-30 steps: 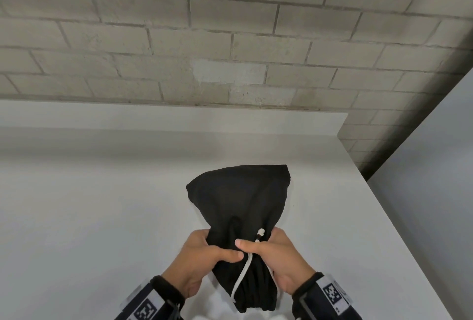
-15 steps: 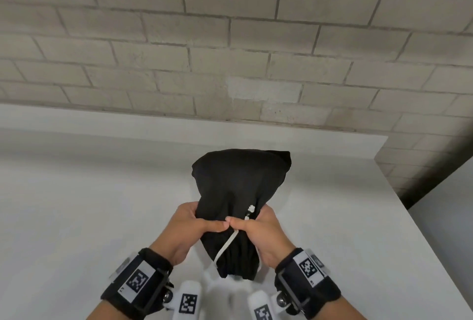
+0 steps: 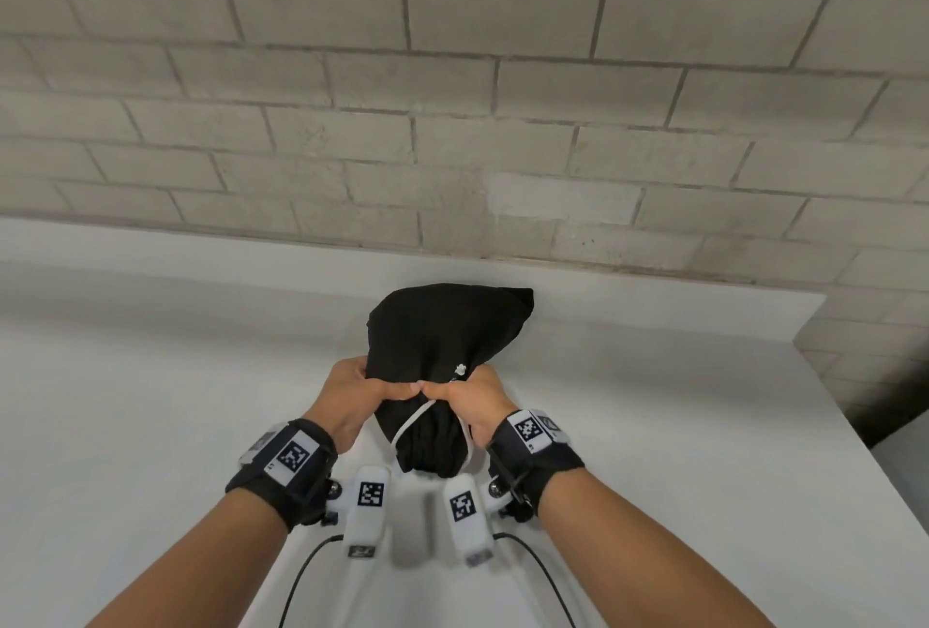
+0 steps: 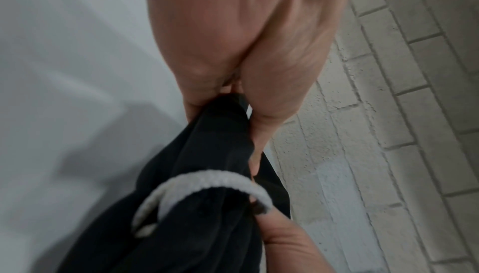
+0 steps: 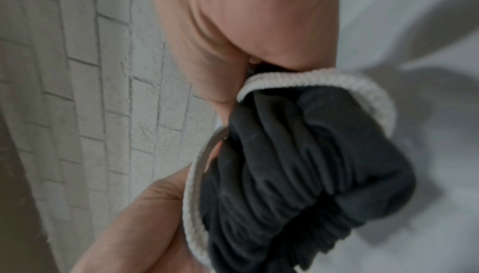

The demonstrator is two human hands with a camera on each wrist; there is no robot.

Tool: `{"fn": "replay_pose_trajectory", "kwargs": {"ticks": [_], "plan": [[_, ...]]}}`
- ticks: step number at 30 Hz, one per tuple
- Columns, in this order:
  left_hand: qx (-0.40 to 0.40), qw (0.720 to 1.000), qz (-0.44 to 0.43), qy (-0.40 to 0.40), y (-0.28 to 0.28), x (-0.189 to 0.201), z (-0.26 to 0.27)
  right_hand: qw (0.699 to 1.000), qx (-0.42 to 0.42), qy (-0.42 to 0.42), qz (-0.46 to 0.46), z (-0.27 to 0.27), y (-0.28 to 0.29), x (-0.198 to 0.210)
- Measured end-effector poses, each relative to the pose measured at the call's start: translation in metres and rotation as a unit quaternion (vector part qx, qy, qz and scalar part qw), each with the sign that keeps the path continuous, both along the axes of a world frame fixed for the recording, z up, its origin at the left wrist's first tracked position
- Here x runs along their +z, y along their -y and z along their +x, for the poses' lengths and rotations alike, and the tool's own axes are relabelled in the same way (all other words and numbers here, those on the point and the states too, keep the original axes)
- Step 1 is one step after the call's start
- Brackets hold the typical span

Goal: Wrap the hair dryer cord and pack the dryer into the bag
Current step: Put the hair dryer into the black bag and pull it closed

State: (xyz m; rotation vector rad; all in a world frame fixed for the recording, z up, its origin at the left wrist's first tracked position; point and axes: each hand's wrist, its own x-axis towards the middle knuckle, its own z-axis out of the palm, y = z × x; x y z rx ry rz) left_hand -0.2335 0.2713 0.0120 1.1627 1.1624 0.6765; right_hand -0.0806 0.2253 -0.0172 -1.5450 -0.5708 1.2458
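Note:
A black drawstring bag [image 3: 442, 331] bulges with something inside and lies on the white table [image 3: 151, 401]; the hair dryer is hidden. Its gathered neck [image 5: 298, 164] points toward me. My left hand [image 3: 352, 388] grips the neck from the left, my right hand [image 3: 472, 396] from the right, thumbs meeting on top. A white drawstring [image 3: 409, 424] loops out below the hands; in the left wrist view the drawstring [image 4: 197, 183] arcs over the black fabric [image 4: 207, 226]. The white cord [image 5: 324, 78] also runs under the right hand [image 5: 246, 31].
A pale brick wall [image 3: 452, 99] stands right behind the table. The table's right edge [image 3: 844, 406] drops off beside a darker gap. Black cables [image 3: 301, 577] trail from the wrist cameras toward me.
Both hands and the bag have moved away from me toward the wall, and the forearms now show. The thumbs have closed together on the neck.

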Motion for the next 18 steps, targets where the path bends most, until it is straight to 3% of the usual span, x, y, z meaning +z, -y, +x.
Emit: {"fn": "replay_pose_trajectory", "kwargs": {"ticks": [9, 18], "plan": [[0.045, 0.999, -0.020, -0.016, -0.018, -0.020, 0.007, 0.999, -0.017, 0.005, -0.028, 0.004, -0.011, 0.001], [0.083, 0.987, 0.031, -0.136, -0.004, -0.017, -0.011, 0.997, -0.054, 0.051, 0.011, 0.034, 0.039, -0.001]]}}
